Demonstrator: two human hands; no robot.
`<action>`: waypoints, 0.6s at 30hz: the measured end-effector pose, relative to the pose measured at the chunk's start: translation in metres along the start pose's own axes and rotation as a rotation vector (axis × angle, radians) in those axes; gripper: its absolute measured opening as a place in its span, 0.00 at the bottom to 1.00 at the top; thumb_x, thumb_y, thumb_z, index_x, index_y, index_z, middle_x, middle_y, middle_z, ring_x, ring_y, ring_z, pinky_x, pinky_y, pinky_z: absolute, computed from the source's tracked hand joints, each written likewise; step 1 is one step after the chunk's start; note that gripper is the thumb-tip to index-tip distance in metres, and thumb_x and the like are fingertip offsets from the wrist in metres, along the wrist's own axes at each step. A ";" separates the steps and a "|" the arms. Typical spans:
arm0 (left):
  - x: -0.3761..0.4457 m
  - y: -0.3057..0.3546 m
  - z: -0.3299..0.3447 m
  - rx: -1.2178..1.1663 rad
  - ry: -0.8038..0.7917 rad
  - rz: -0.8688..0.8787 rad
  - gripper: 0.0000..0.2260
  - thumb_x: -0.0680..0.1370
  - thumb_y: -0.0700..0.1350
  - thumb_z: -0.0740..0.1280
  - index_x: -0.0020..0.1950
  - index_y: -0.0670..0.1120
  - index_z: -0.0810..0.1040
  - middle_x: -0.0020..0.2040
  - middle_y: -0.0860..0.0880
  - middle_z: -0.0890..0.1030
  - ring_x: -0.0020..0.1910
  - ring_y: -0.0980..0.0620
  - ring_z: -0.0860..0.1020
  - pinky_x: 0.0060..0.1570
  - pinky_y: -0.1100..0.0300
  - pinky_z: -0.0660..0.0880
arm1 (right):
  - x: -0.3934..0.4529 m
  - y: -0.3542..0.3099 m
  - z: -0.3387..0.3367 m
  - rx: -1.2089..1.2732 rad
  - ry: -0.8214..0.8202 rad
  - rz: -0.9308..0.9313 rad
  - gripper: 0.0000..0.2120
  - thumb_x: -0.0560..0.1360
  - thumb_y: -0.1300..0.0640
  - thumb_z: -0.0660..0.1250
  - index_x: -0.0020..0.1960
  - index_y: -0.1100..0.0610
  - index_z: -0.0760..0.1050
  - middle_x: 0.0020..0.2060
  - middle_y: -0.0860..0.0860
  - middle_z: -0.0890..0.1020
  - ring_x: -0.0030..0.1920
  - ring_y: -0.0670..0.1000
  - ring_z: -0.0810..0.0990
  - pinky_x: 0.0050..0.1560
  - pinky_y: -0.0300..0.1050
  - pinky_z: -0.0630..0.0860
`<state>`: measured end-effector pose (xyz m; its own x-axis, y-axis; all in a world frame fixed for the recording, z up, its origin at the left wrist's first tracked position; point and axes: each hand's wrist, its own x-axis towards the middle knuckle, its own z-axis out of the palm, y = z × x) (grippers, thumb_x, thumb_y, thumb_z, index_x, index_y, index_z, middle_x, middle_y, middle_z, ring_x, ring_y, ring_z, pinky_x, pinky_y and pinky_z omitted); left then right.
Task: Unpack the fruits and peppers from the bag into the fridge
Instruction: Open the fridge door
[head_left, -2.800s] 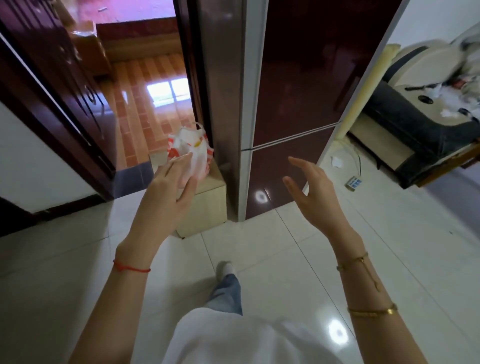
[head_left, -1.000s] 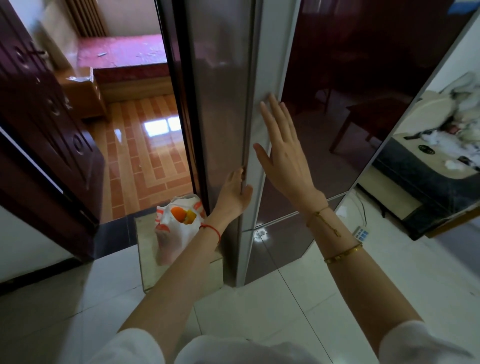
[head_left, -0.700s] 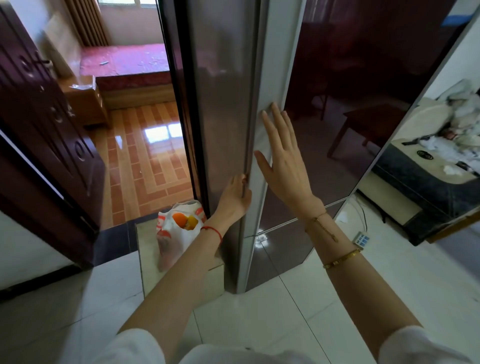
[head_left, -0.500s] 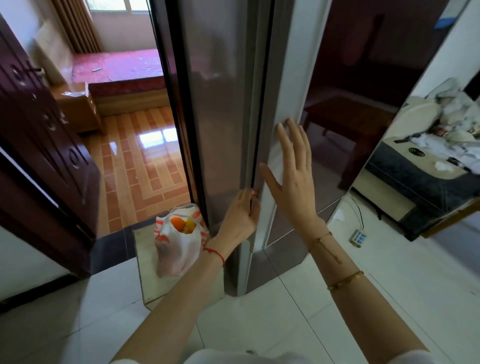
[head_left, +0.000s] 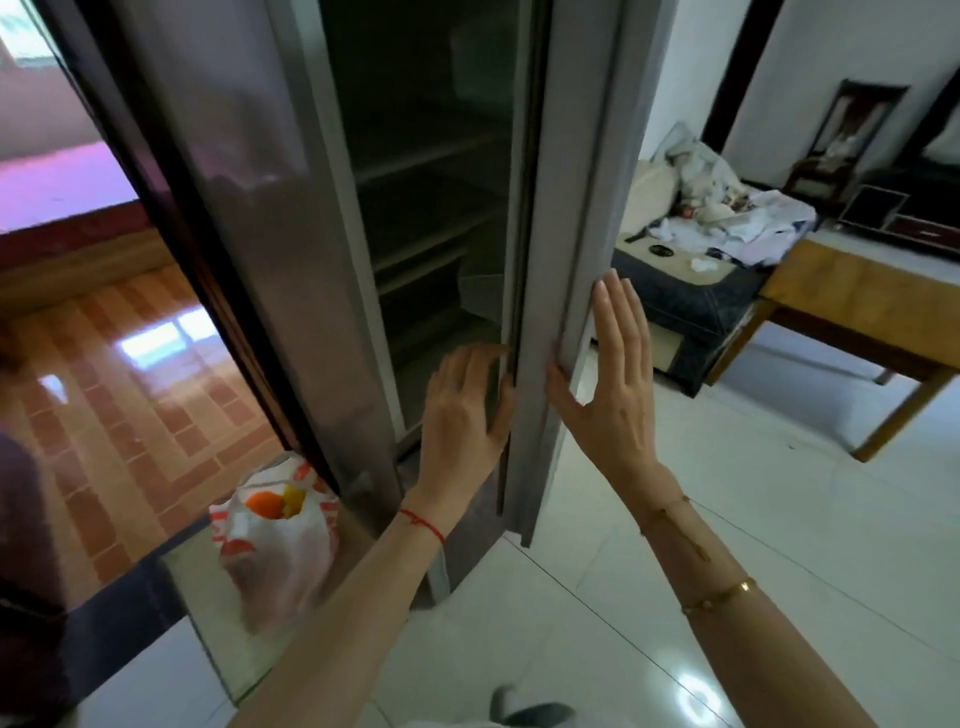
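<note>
Two hands are showing, the left hand (head_left: 464, 410) and the right hand (head_left: 613, 384), at one fridge door (head_left: 563, 208); one bag (head_left: 275, 530) is sitting beside one fridge (head_left: 291, 234), two orange-yellow fruits (head_left: 275, 503) are peeking out, and three bracelets are circling the wrists

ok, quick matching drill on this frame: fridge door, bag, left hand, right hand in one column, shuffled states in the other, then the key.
Things:
1. fridge door
2. bag
3. left hand
4. right hand

States:
A. fingers straight, flat against the door's outer side
B. swung open, shelves showing behind it
C. fingers curled round the door's inner edge
D. on a low block beside the fridge, orange fruit showing at its mouth

Pairs: 1-B, 2-D, 3-C, 4-A
</note>
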<state>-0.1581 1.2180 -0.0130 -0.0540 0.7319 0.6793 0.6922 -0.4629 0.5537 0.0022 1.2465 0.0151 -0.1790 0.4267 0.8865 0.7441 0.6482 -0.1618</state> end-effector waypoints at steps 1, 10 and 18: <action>0.004 0.005 0.002 -0.025 0.010 0.000 0.18 0.79 0.48 0.65 0.66 0.43 0.73 0.64 0.44 0.75 0.64 0.48 0.74 0.64 0.49 0.75 | -0.004 0.006 -0.007 -0.031 0.001 -0.003 0.42 0.77 0.57 0.70 0.80 0.53 0.45 0.75 0.59 0.57 0.78 0.56 0.51 0.76 0.60 0.58; 0.028 0.027 0.044 0.032 -0.197 0.061 0.30 0.81 0.51 0.63 0.80 0.46 0.54 0.80 0.45 0.55 0.79 0.47 0.53 0.76 0.41 0.55 | -0.028 0.047 -0.065 -0.224 0.031 0.068 0.37 0.78 0.59 0.67 0.79 0.58 0.48 0.78 0.52 0.53 0.78 0.59 0.52 0.73 0.66 0.61; 0.042 0.062 0.077 -0.016 -0.326 0.172 0.29 0.81 0.51 0.58 0.80 0.46 0.54 0.80 0.49 0.55 0.79 0.52 0.50 0.73 0.65 0.35 | -0.042 0.097 -0.110 -0.327 0.086 0.234 0.31 0.79 0.62 0.65 0.77 0.62 0.55 0.77 0.58 0.58 0.78 0.62 0.55 0.75 0.64 0.59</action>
<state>-0.0623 1.2584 0.0124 0.2960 0.7622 0.5756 0.6594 -0.5991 0.4542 0.1530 1.2216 0.0097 0.0634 0.4754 0.8775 0.9262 0.2994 -0.2292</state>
